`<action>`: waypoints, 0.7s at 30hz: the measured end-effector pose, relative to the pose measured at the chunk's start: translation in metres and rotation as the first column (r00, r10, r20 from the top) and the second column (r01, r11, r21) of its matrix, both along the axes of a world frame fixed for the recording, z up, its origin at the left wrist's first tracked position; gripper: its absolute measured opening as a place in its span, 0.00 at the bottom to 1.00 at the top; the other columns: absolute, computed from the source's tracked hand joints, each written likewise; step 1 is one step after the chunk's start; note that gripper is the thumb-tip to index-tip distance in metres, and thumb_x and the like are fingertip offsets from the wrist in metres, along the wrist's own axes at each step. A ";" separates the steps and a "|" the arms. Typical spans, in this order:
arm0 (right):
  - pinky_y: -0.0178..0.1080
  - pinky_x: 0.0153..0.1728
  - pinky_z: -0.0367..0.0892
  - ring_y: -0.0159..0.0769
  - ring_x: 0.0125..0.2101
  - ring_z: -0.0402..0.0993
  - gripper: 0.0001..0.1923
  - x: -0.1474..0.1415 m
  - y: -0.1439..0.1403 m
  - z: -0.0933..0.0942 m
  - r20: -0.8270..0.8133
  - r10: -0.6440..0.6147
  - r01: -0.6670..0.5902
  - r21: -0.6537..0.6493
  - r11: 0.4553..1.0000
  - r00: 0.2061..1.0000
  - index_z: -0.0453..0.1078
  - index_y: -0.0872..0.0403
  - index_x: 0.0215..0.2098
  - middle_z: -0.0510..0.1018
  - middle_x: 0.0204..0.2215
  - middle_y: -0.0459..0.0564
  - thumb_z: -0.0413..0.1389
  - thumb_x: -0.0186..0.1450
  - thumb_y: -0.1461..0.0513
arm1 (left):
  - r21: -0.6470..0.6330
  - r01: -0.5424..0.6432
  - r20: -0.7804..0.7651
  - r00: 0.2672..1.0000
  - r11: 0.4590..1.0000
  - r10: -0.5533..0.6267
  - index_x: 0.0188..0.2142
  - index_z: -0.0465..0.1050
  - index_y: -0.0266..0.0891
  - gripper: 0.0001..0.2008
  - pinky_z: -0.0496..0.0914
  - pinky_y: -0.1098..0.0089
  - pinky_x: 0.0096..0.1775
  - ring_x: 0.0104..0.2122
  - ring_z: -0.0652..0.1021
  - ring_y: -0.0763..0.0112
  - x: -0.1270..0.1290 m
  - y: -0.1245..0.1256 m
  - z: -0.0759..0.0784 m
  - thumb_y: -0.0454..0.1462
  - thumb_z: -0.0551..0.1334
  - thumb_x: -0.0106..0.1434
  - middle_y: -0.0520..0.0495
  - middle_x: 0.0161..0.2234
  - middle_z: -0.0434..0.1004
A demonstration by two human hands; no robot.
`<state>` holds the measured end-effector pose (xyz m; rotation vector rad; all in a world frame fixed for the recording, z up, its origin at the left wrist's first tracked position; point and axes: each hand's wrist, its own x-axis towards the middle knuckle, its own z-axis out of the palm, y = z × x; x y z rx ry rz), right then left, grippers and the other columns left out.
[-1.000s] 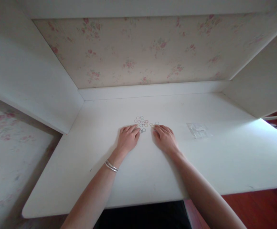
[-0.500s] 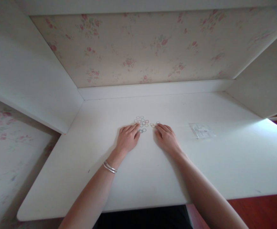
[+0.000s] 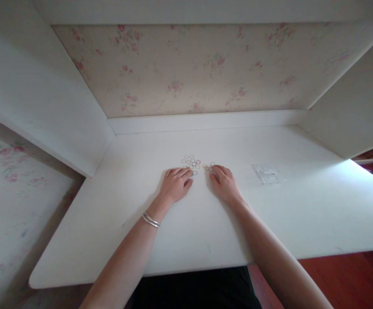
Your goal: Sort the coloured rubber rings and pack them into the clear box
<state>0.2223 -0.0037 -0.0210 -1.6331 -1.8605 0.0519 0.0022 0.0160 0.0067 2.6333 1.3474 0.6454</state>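
Note:
Small thin rings (image 3: 198, 162) in grey, pinkish and yellowish tones lie in a loose cluster on the white desk. My left hand (image 3: 175, 185) rests palm down at the cluster's near left side, fingers stretched out and thumb apart, its fingertips over the nearest rings. On the other side, my right hand (image 3: 224, 184) lies palm down with fingers slightly bent and thumb apart. Its fingertips touch or cover a smaller group of rings (image 3: 205, 166). Whether the rings are rubber or metal I cannot tell.
A clear plastic bag (image 3: 268, 174) lies flat on the white desk (image 3: 202, 231), right of my right hand. White panels (image 3: 61, 94) enclose the desk left and right. A low ledge (image 3: 206, 117) runs along the floral back wall. Silver bangles (image 3: 151, 219) circle my left wrist.
My left hand has shifted slightly right over the near rings. The right fingers have drawn in a little, and more rings show beside them. The camera view has shifted slightly.

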 end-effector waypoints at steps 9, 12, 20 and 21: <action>0.45 0.49 0.64 0.43 0.46 0.69 0.17 0.000 -0.003 0.005 -0.051 -0.043 0.043 0.009 0.999 0.998 0.70 0.54 0.48 0.75 0.45 0.54 0.46 0.68 0.56 | 0.029 -0.022 -0.018 1.000 0.999 0.023 0.52 0.69 0.47 0.16 0.60 0.60 0.55 0.54 0.68 0.65 -0.002 -0.001 0.000 0.41 0.53 0.66 0.50 0.55 0.70; 0.45 0.48 0.64 0.42 0.45 0.69 0.16 0.000 -0.003 0.009 -0.074 -0.055 0.055 0.001 0.998 0.996 0.71 0.53 0.46 0.76 0.44 0.53 0.46 0.67 0.56 | 0.037 -0.010 -0.006 1.000 0.999 0.010 0.51 0.69 0.48 0.15 0.60 0.60 0.55 0.54 0.68 0.65 -0.003 -0.001 0.001 0.41 0.53 0.66 0.50 0.55 0.70; 0.47 0.50 0.61 0.42 0.47 0.67 0.16 0.027 -0.018 0.021 -0.029 -0.237 0.238 0.066 0.969 0.971 0.71 0.51 0.45 0.75 0.45 0.52 0.47 0.66 0.55 | 0.018 -0.035 0.018 0.999 0.999 0.035 0.54 0.65 0.44 0.19 0.59 0.59 0.54 0.53 0.69 0.61 -0.003 0.000 -0.002 0.43 0.56 0.64 0.46 0.54 0.69; 0.49 0.51 0.60 0.44 0.48 0.66 0.17 0.037 -0.020 0.025 0.010 -0.292 0.291 0.066 0.955 0.956 0.70 0.51 0.47 0.74 0.47 0.53 0.47 0.66 0.54 | 0.014 -0.038 0.018 0.999 0.999 0.038 0.54 0.64 0.43 0.20 0.59 0.59 0.54 0.53 0.69 0.61 -0.003 0.001 -0.002 0.43 0.56 0.64 0.45 0.54 0.69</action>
